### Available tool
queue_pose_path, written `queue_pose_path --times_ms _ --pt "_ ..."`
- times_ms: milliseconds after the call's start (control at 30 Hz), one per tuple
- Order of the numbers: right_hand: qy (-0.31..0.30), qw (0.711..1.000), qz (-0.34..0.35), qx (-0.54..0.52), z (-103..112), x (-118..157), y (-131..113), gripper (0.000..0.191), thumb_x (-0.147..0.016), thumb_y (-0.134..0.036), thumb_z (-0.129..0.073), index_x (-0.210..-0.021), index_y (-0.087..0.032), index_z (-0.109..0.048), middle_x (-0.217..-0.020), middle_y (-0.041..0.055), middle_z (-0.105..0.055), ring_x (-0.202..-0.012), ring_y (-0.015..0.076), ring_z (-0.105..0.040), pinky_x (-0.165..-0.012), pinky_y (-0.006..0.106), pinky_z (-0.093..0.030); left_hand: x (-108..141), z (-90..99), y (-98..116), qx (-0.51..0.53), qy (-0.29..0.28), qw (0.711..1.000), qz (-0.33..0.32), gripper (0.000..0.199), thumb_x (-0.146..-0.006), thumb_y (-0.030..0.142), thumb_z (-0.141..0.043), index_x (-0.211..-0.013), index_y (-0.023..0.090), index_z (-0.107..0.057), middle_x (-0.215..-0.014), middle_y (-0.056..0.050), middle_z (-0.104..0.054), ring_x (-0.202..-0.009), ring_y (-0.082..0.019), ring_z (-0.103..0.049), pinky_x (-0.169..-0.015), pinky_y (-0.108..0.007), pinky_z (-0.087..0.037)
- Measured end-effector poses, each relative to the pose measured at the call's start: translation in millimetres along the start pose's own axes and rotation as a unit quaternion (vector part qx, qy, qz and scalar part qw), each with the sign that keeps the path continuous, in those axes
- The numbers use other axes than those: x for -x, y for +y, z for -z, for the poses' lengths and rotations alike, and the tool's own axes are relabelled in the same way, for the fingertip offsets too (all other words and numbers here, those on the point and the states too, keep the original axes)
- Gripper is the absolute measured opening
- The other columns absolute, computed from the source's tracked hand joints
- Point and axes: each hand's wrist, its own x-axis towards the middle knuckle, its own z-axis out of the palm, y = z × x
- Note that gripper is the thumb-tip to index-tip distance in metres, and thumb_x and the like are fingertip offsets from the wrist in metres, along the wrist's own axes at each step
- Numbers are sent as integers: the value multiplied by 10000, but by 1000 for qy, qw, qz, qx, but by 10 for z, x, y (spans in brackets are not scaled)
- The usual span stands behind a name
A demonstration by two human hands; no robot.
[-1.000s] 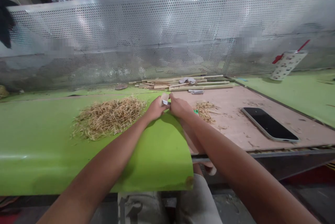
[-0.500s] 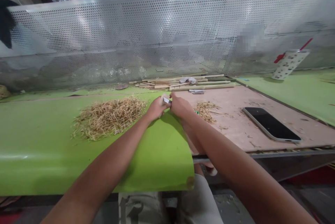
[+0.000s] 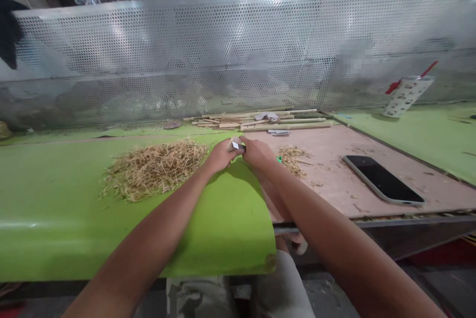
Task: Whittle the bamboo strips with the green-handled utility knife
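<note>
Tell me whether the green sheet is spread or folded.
Spread: the green sheet lies wide and flat beneath the straw-like pile and the left hand, its near edge curving downward, with no fold showing.

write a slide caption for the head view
Fingers hold a silvery metal blade near a tangled heap of tan shavings on green sheeting.

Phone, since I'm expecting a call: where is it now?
Head view, right side: the phone lies on the pinkish board, right of the small shavings pile.
</note>
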Motion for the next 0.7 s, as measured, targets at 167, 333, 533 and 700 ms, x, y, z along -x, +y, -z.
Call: queue_pose_path --times_ms 167,333,533,700 --pt "0 999 -35 20 29 8 -71 305 -878 -294 -419 -1152 -248 -544 -971 111 -687 -869 273 -644 -678 325 -424 -5 -54 11 -2 29 1000 -1 225 -750 385 -601 -831 176 -573 -563 23 -552 -428 -92 -449 -460 -226 -320" --pt "6 999 -51 17 -18 -9 -97 279 -899 -236 -375 -1120 -242 -544 -977 113 -685 -874 266 -647 -672 323 -426 -12 -102 -20 13 62 998 25 264 -763 445 -572 -736 185 -543 -520 28 -526 -409 -91 -441 -447 -227 -308" --pt "14 996 -90 -1 -67 -38 -94 317 -895 -245 -380 -1189 -179 -478 -952 152 -679 -883 287 -647 -674 341 -438 -34 -143 -53 22 70 996 51 311 -747 492 -583 -702 184 -567 -501 18 -531 -367 -92 -440 -407 -232 -303" --pt "25 993 -113 -17 -17 -46 -61 339 -918 -259 -325 -1224 -176 -445 -959 159 -675 -877 278 -646 -686 343 -435 -31 -125 -19 75 81 990 89 292 -747 464 -595 -721 176 -548 -506 27 -513 -339 -83 -432 -371 -223 -311"
